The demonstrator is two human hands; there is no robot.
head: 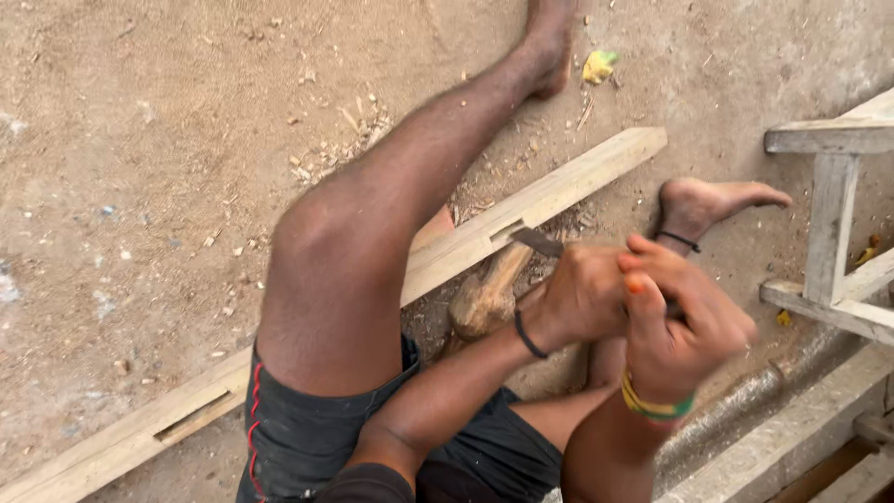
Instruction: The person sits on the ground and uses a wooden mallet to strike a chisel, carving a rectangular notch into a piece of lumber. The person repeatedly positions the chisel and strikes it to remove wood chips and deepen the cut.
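A long pale wooden plank lies slantwise on the dirt, running under my bent leg. It has a rectangular slot cut near its middle. My left hand, with a black band on the wrist, is closed around a chisel whose dark blade points at that slot. My right hand, with a yellow and green wristband, is curled over the back end of the same tool, touching the left hand. The handle is hidden by my fingers. A wooden mallet lies unheld beside the plank, just left of my left hand.
A second slot shows in the plank near the lower left. A grey wooden frame stands at the right, with a concrete ledge below it. Wood chips and a yellow scrap lie on the dirt. My bare feet rest beyond the plank.
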